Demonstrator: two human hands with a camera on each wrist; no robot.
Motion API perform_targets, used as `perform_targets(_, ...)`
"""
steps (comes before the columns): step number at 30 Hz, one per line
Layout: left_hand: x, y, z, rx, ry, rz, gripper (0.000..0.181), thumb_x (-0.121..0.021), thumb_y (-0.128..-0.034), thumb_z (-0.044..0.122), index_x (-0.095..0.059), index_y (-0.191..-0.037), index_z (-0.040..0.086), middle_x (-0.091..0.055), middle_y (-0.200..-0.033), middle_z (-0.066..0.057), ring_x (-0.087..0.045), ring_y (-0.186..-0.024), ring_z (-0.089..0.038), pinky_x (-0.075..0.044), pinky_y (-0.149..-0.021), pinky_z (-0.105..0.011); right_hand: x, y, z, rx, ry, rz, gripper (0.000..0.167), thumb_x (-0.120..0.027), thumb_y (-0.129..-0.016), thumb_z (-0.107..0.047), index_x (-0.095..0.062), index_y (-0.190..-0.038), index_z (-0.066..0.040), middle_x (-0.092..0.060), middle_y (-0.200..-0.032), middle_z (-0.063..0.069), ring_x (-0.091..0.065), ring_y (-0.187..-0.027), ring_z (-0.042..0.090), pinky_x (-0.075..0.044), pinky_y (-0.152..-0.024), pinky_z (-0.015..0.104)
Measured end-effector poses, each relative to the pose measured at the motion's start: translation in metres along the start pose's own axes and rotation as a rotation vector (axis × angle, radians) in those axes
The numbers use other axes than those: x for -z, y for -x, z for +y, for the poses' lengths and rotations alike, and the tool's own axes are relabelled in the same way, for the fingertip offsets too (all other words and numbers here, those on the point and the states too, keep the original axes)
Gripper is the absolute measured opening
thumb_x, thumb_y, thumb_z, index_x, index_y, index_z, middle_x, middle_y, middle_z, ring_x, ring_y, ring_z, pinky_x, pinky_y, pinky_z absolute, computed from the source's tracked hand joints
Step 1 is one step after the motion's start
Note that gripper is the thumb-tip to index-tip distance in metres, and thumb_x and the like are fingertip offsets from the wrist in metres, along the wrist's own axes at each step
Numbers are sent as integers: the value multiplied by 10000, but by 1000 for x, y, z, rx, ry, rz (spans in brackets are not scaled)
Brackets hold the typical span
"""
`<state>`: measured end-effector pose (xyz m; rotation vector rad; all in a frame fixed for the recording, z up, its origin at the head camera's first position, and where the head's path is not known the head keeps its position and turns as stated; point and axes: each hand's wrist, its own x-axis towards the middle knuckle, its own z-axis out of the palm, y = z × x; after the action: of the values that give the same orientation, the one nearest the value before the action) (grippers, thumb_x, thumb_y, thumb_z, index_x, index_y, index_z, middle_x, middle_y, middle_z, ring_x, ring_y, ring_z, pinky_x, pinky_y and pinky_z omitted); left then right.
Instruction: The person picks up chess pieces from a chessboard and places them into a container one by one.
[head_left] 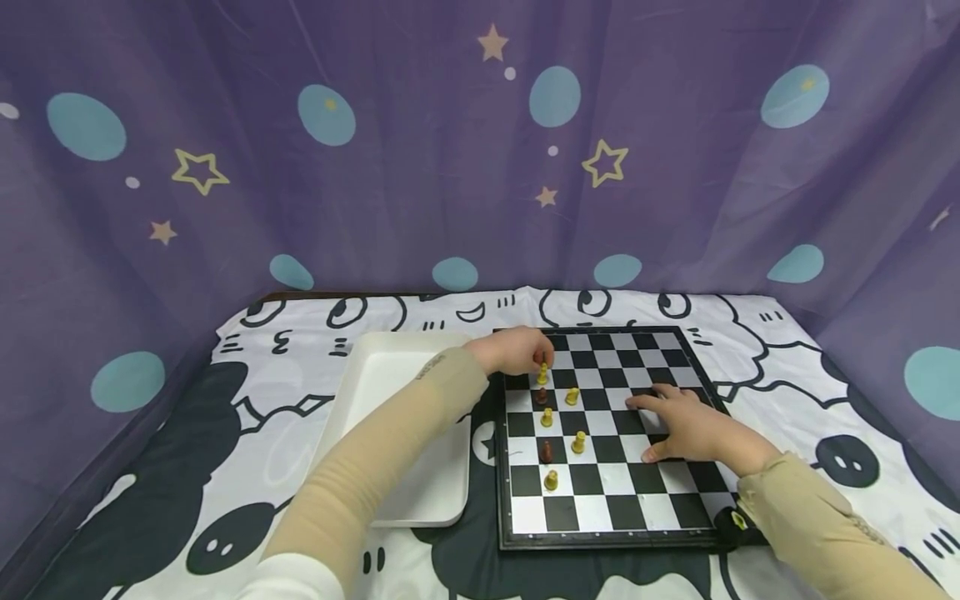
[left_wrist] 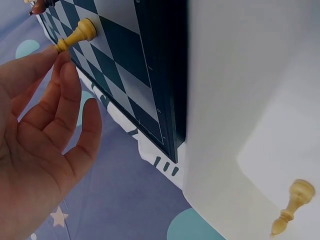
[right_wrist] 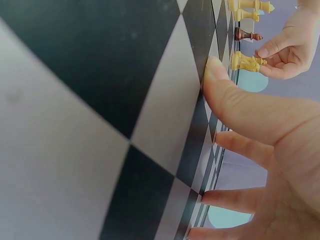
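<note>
My left hand (head_left: 517, 350) is at the far left of the chessboard (head_left: 611, 546), its thumb and fingers pinching the head of a yellow chess piece (left_wrist: 77, 36). That piece stands upright, its base on or just above a square; I cannot tell which. Nearby on the left files stand several yellow chess pieces (head_left: 579, 442) and two dark red ones (head_left: 546, 452). Over on the right half of the board, my right hand (head_left: 693, 425) rests with fingers spread and fingertips on the squares, holding nothing.
Left of the board lies a shallow white tray (head_left: 457, 512), partly covered by the left forearm. One yellow chess piece (left_wrist: 295, 197) lies inside it. A black round object (head_left: 733, 525) sits by the board's near right corner. A purple curtain (head_left: 450, 167) hangs behind the table.
</note>
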<state>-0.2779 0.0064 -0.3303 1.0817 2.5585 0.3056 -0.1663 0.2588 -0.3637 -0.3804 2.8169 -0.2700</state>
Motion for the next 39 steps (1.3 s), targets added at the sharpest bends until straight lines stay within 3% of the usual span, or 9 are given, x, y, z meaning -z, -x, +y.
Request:
perform_targets(19, -3, -3, -2, -6, 7, 9, 181, -581, -922, 70, -683, -1069, 102, -644, -1005, -48, -549, -857, -141, -466, -785, -273, -1, 1, 0, 5, -1, 6, 779, -809, -650, -441, -539, -1309, -124, -350, -1370, 364, -342, -1173, 645, -357, -874, 711)
perform_targets(29, -1, 0, -3, -25, 15, 52, 181, -570, -929, 69, -674, -1075, 92, -643, -980, -43, -536, -838, -140, -459, -781, -268, 0, 1, -3, -1, -2, 1, 778, -812, -656, -432, -537, -1313, -119, -344, -1376, 367, -332, -1184, 647, -349, -882, 718)
perform_targets(39, 1, 9, -4, -22, 47, 53, 177, -577, -933, 76, -664, -1087, 82, -642, -997, -48, -532, -846, -136, -458, -792, -275, 0, 1, -2, -4, -2, -3, 786, -810, -654, -442, -534, -1317, -124, -333, -1379, 372, -323, -1188, 652, -351, -874, 718)
